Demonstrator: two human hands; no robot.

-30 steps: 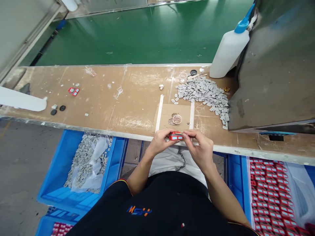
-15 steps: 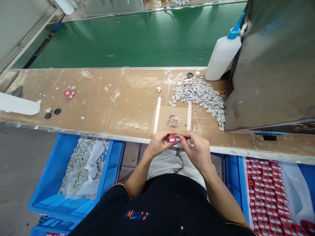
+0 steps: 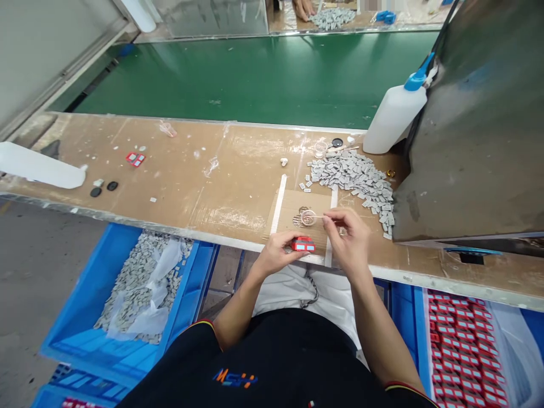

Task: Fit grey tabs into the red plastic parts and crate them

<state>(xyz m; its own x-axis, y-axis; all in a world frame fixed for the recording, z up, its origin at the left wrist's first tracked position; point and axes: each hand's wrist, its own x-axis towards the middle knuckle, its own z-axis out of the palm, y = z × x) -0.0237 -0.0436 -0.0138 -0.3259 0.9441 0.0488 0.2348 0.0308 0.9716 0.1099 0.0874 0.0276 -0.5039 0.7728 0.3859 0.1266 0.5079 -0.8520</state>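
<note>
My left hand (image 3: 278, 250) pinches a small red part with grey windows (image 3: 303, 245) at the near edge of the brown bench (image 3: 191, 181). My right hand (image 3: 346, 238) is closed on a thin stick (image 3: 319, 216) whose tip rests in a small clear dish (image 3: 307, 217) on a cardboard pad (image 3: 293, 204). A heap of small grey pieces (image 3: 352, 177) lies just beyond and to the right of the pad.
A white squeeze bottle with a blue cap (image 3: 393, 119) stands by a dark metal housing (image 3: 480, 124). Below the bench are a blue bin of grey pieces (image 3: 140, 283) and a blue bin of red parts (image 3: 463, 351). A green conveyor belt (image 3: 255, 73) runs behind.
My right hand has left the red part and moved forward with the stick to the clear dish. My left hand still holds the red part.
</note>
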